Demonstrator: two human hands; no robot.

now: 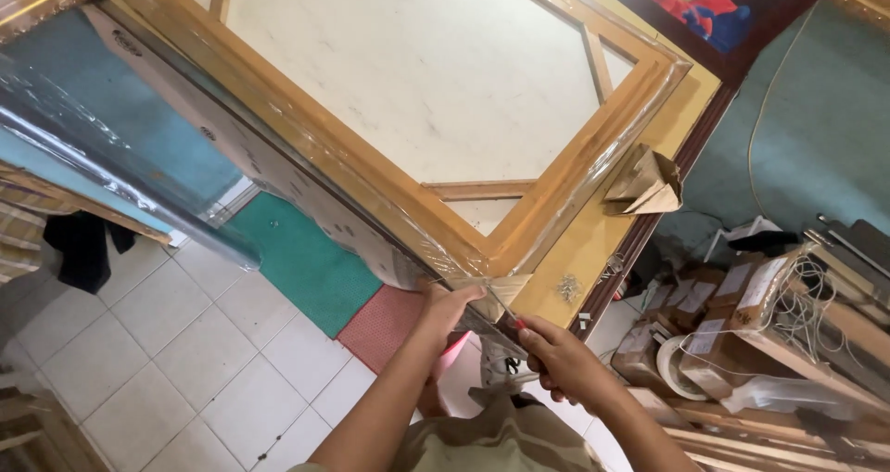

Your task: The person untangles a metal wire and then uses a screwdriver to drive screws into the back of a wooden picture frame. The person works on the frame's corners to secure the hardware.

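A large wooden frame (371, 171) with a white canvas back lies tilted on a yellow tabletop (593, 240), wrapped in clear plastic film. My left hand (447, 307) grips the film-covered near corner of the frame. My right hand (556, 356) holds a thin blade-like tool, its tip at the same corner beside a tan cardboard corner protector (501, 291). A roll of clear film (111, 166) stretches away at the left.
A folded cardboard corner piece (644, 183) and several small metal staples (567, 288) lie on the tabletop. Boxes, string and a tape roll (672, 365) crowd the right floor. Green and red mats (306, 259) lie on white tiles below.
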